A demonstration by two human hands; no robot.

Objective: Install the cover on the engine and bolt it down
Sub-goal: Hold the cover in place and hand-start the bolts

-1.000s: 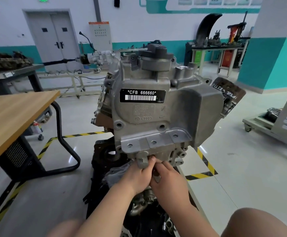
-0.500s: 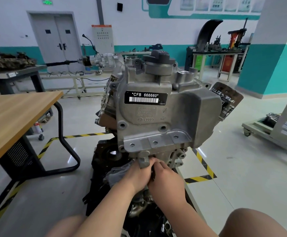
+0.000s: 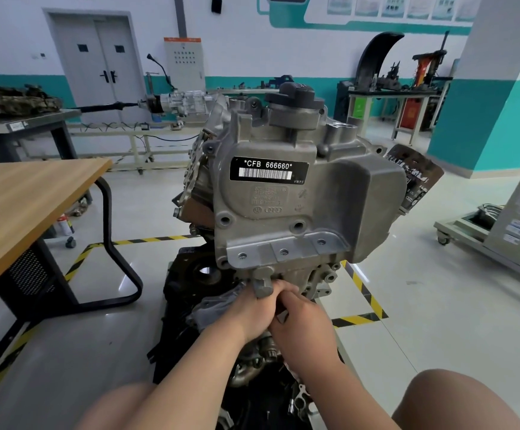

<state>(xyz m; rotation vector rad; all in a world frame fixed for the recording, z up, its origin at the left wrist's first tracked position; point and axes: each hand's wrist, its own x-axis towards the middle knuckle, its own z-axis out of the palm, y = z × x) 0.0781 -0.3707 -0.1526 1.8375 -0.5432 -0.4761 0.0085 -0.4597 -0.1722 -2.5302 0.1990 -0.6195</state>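
Observation:
The grey cast cover [image 3: 283, 209], with a black "CFB 666660" label, stands against the front of the engine [image 3: 209, 187] in the middle of the view. Both my hands meet under its lower edge. My left hand [image 3: 249, 315] curls its fingers around the small lug [image 3: 262, 282] that hangs from the cover's bottom flange. My right hand [image 3: 302, 327] sits right beside it and pinches a small dark part [image 3: 281, 315] just below the lug. What that part is stays hidden by my fingers. Several empty bolt holes show along the flange [image 3: 283, 252].
A wooden-topped table [image 3: 26, 197] with a black tube frame stands to the left. The engine's dark lower parts and stand [image 3: 190, 274] fill the floor below my arms. Yellow-black floor tape [image 3: 361, 319] runs on the right, and a wheeled cart [image 3: 500, 240] stands at far right.
Both hands stay at the cover's lower edge; the fingers of my right hand have shifted slightly up toward the lug. The cover has not visibly moved.

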